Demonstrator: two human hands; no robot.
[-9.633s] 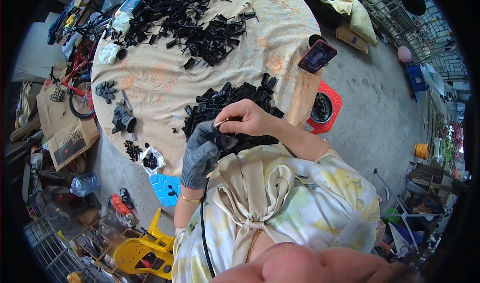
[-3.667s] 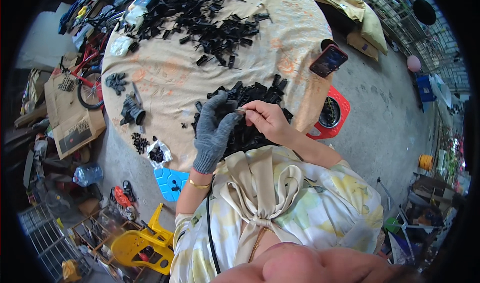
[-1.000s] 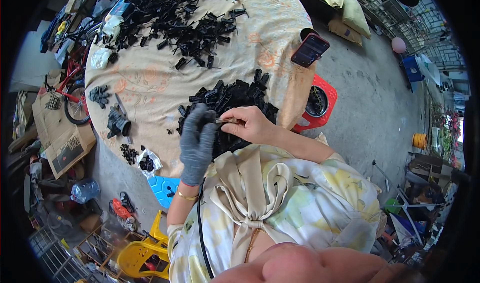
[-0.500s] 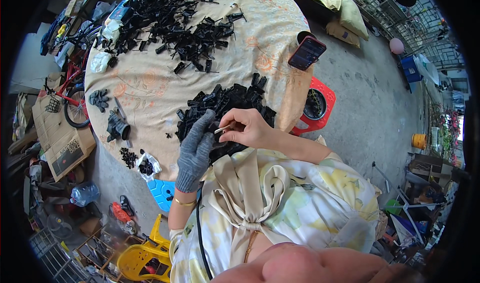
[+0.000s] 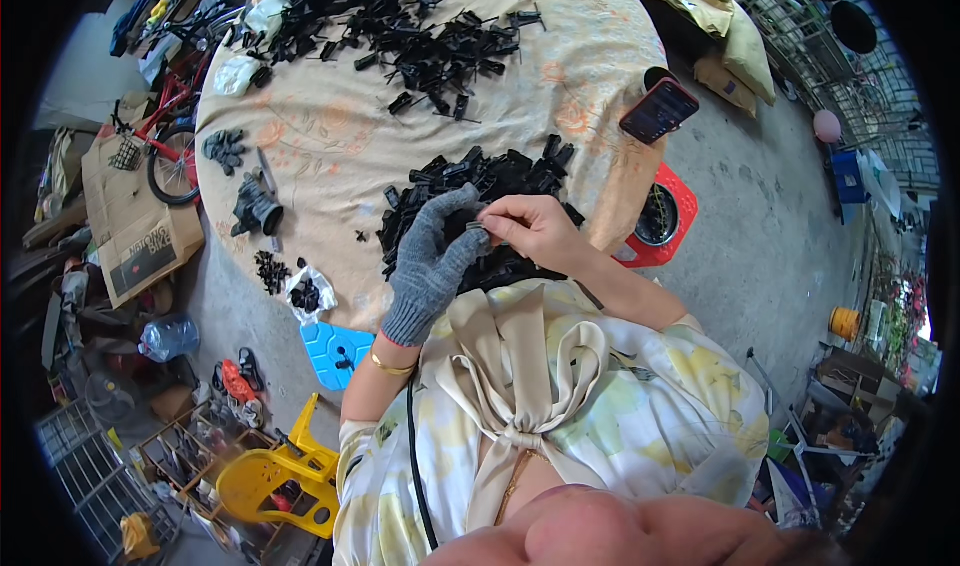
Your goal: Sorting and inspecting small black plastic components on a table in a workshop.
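Observation:
My left hand (image 5: 435, 256), in a grey knitted glove, curls its fingers and thumb around a small dark part that is mostly hidden. My bare right hand (image 5: 535, 231) meets it at the fingertips, thumb and forefinger pinched together. What the pinch holds is too small and covered to make out. Both hands are over the near edge of a heap of black plastic parts (image 5: 510, 171) on the cloth-covered table (image 5: 320, 166). A larger spread of black parts (image 5: 440, 51) with thin stems lies farther back.
Grey gloves (image 5: 257, 206), a white bag of small black pieces (image 5: 310, 294) and loose bits lie at the table's left. A phone (image 5: 660, 111) stands at the right edge, above a red stool (image 5: 668, 216). Blue (image 5: 335, 351) and yellow (image 5: 280, 476) plastic seats stand at lower left.
The view has shifted, so the table sits farther right and higher. A pale thin strip that showed in my right fingers is now hidden. My gloved fingers bend closer round the part.

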